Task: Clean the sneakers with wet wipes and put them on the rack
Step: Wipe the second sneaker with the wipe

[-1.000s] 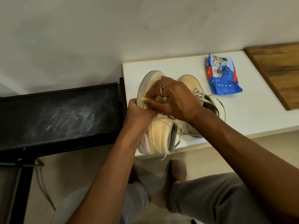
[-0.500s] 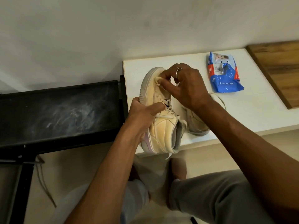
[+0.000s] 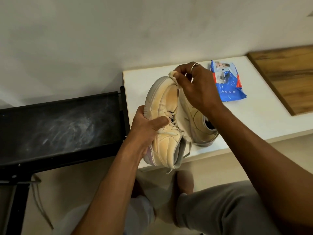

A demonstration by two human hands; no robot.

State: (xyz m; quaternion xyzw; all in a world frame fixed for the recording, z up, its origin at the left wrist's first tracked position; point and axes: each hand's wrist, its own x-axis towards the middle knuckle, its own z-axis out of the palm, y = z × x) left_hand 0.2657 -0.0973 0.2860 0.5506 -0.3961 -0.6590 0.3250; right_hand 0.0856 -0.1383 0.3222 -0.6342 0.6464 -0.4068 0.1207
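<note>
Left hand (image 3: 145, 126) fingers curled round sneaker (image 3: 164, 119) at sole, shoe tilted on side, heel past table (image 3: 254, 119) edge: if grip slips, it drops to floor. Right hand (image 3: 198, 89) pinches wipe (image 3: 173, 76) at toe; hard rub could twist shoe loose. Second sneaker (image 3: 198, 122) just behind, crowds stroke. Wipes pack (image 3: 227, 82) beyond. Black bench (image 3: 59, 124) left, probably rack.

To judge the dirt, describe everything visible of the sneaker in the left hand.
The sneaker is cream, leathery, with a whitish sole, pale laces, grey collar lining and a pinkish heel patch. Lifted, tipped sideways, toe away, it hangs over the edge of the white table. The left hand grips its sole side, thumb by the laces; the right hand pinches a wipe at its toe.
</note>
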